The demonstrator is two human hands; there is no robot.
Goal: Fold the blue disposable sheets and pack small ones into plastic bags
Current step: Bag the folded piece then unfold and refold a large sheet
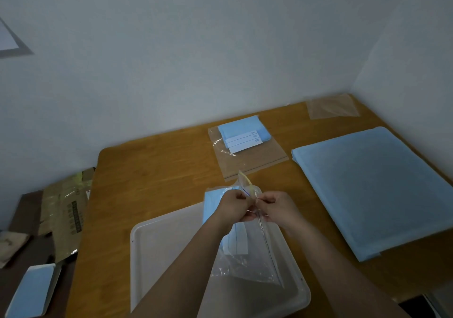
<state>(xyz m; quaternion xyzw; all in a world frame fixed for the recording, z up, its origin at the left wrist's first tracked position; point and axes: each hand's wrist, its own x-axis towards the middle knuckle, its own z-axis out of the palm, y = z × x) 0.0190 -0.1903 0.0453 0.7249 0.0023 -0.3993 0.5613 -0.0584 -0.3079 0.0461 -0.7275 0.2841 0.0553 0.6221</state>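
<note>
Two hands, left and right, pinch with their fingers the mouth of one bag holding a small sheet, above a white tray at the near edge. A second packed bag and one empty bag lie at the far edge, one large sheet at the right. The worktop is wooden, in a corner of white walls.

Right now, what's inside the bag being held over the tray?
The plastic bag holds a folded blue sheet with a white label strip; left hand and right hand pinch its zip edge, covering part of the sheet.
</note>
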